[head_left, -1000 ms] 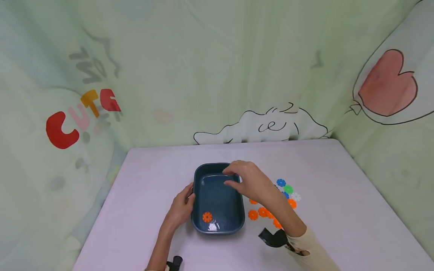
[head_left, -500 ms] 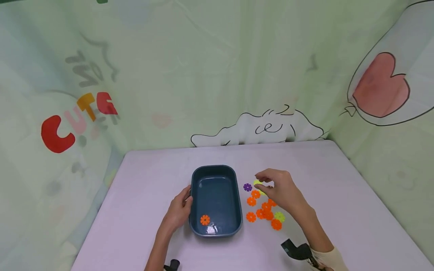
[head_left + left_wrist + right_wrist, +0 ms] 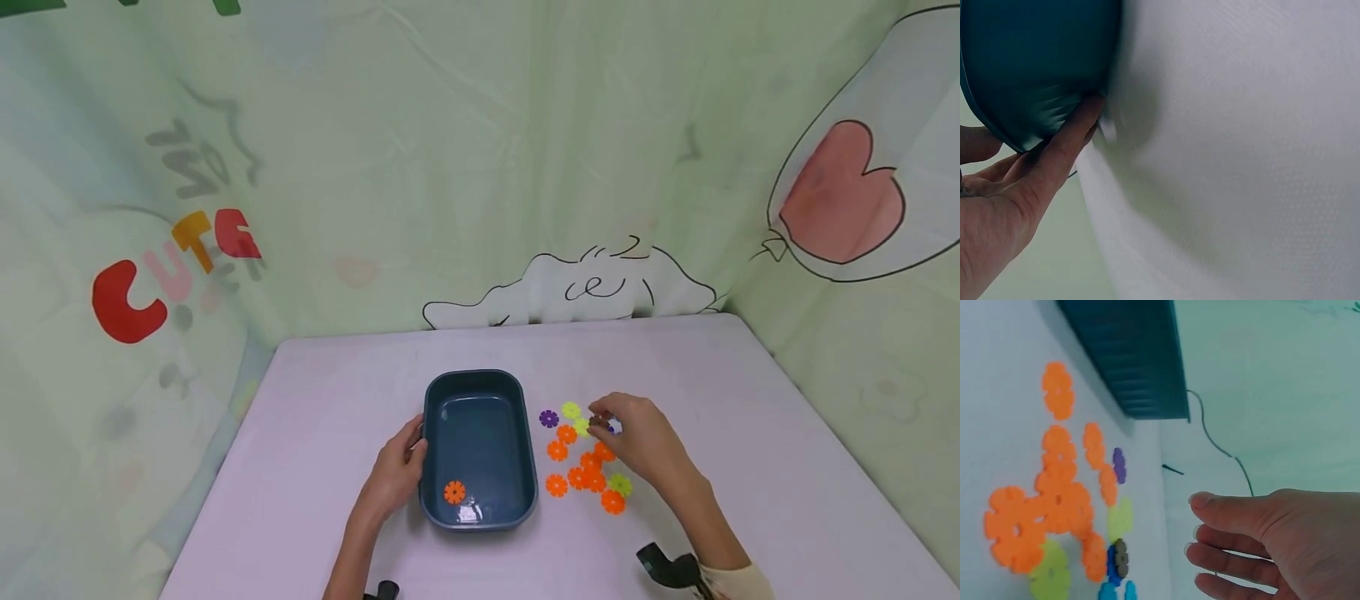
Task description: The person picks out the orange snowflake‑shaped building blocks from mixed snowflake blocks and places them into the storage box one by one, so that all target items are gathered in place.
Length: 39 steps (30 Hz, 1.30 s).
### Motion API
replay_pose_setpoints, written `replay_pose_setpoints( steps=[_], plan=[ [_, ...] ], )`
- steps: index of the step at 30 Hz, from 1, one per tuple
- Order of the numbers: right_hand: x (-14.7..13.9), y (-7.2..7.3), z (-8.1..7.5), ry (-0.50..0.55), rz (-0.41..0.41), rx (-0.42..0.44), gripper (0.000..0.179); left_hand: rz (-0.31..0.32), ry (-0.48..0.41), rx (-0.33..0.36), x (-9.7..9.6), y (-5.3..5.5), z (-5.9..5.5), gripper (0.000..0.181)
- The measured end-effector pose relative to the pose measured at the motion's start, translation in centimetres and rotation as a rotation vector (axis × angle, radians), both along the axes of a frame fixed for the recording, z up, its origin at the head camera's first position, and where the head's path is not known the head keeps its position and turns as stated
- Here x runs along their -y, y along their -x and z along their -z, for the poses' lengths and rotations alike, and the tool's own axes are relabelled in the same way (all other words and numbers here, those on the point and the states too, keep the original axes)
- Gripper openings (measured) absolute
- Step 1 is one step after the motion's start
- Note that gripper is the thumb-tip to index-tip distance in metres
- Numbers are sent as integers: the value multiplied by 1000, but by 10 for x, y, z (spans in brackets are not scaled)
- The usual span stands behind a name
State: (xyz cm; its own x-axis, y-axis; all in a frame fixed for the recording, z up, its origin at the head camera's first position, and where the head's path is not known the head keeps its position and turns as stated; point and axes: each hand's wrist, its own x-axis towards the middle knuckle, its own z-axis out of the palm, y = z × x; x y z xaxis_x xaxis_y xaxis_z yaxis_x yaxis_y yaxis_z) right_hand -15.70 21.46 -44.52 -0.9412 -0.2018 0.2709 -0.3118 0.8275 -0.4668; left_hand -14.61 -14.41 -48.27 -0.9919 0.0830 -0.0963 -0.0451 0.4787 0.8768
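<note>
My left hand (image 3: 395, 468) holds the left side of a dark blue rectangular tray (image 3: 480, 442), thumb at the rim; the left wrist view shows fingers against its outer wall. One orange flower-shaped disc (image 3: 454, 492) lies inside near the front. To the tray's right, my right hand (image 3: 641, 437) hovers over the far end of a spread of similar discs, thumb and fingers apart around a brown disc (image 3: 1121, 557) in the head view. Nothing sits between those fingers (image 3: 1229, 515) in the right wrist view. The hand partly hides blue discs there.
Several orange discs (image 3: 591, 477) lie in an overlapping cluster right of the tray. A purple disc (image 3: 549, 418) and yellow-green discs (image 3: 572, 410) lie farther back. The pale table (image 3: 337, 392) meets a printed curtain (image 3: 390, 208) along its back edge.
My right hand has moved from above the tray to the right, over the discs, and lowered toward the brown one. The left hand keeps its hold on the tray.
</note>
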Motion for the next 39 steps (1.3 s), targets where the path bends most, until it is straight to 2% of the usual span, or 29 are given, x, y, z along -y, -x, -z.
replay_pose_setpoints(
  steps=[8,18,27,34,39],
  plan=[
    [-13,5,23,-105,40,59,25,-12,11,-4,0,1,2,52],
    [-21,5,48,-135,99,106,22,3,6,2,-2,0,2,53],
    [-17,10,54,-145,99,106,20,-20,4,12,-2,-2,0,53],
    [-15,10,51,-155,42,118,17,-9,-4,6,-1,-1,-1,53],
    [-13,11,49,-137,32,145,15,-13,-17,5,-1,-1,-1,53]
  ],
)
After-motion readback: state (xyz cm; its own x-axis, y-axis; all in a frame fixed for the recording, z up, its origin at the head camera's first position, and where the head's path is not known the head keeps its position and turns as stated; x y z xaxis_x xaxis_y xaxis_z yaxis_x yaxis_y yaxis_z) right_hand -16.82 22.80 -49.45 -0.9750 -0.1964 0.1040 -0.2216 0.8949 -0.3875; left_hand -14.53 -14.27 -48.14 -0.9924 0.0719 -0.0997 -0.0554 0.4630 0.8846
